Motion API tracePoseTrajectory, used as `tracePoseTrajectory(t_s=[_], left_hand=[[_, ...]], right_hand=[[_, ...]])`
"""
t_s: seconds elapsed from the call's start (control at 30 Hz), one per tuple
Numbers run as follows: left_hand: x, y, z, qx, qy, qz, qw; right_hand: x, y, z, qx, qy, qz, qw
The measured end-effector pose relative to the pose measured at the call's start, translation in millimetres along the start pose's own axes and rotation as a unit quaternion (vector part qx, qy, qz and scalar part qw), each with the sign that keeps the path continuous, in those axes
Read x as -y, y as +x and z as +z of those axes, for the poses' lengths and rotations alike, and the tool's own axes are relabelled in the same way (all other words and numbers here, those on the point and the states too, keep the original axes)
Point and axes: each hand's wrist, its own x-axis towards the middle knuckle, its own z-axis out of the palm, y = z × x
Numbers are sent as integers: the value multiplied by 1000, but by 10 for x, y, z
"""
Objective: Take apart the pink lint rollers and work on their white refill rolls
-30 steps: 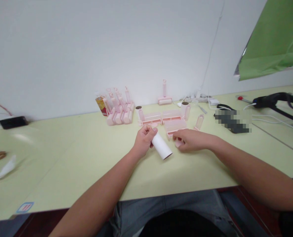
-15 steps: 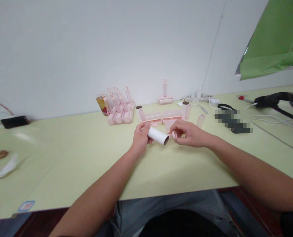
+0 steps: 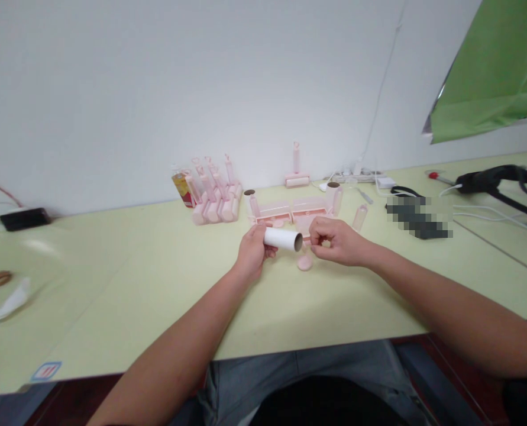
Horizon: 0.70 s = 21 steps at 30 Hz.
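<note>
My left hand [image 3: 252, 251] is wrapped round a white paper roll [image 3: 281, 238] with a hollow brown core, its open end turned to the right. Just right of that end is my right hand [image 3: 334, 241], fingers curled together and nothing visible in them. A round pale pink cap [image 3: 304, 262] shows below the gap between the hands; whether it rests on the table or is in the air I cannot tell. Behind the hands lie pink lint roller covers [image 3: 310, 206], partly hidden by my right hand. A loose clear pink handle [image 3: 359, 218] lies to their right.
Several pink lint rollers [image 3: 216, 207] stand at the back left, and another lint roller [image 3: 297, 177] stands by the wall. Two more rolls stand upright near the covers, one roll [image 3: 333, 195] at the right. Cables, a power strip [image 3: 356, 177] and a black strap device [image 3: 498, 180] occupy the right.
The pink cap has left my right fingers and now shows lower, between the hands. My left hand has turned the roll closer to level.
</note>
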Motion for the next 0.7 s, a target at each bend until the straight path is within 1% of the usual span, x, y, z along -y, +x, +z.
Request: tracePoseTrajectory(t_s=[0.1,0.17,0.23,0.3,0.37,0.43,0.5,0.57,0.63,0.7], left_hand=[[38,-6,26,-12,0,1,1000],[50,0,31,-28,-6,10,1000],[38,12,23,-46,-14,26,999],[10,24,9,-61,-26,41,997],[-18,33,-5,-73,-39,51,995],[-35,40,-15,-81,-52,57,994],[-34,48,-20,-83,-61,62,993],[-24,58,-23,-81,-62,65,993],[-12,68,-27,-75,-60,65,993],[-8,72,-29,-70,-61,63,994]], right_hand=[[17,5,75,7,-47,19,999],[40,4,104,0,-77,32,997],[76,-2,107,-11,-87,37,995],[120,-13,95,-8,-78,27,997],[164,-29,92,15,-65,8,998],[199,-48,124,52,-49,-22,997],[225,-69,199,99,-29,-56,993],[243,-87,310,145,-31,-83,985],[254,-94,427,177,-65,-86,978],[257,-91,517,186,-84,-80,976]])
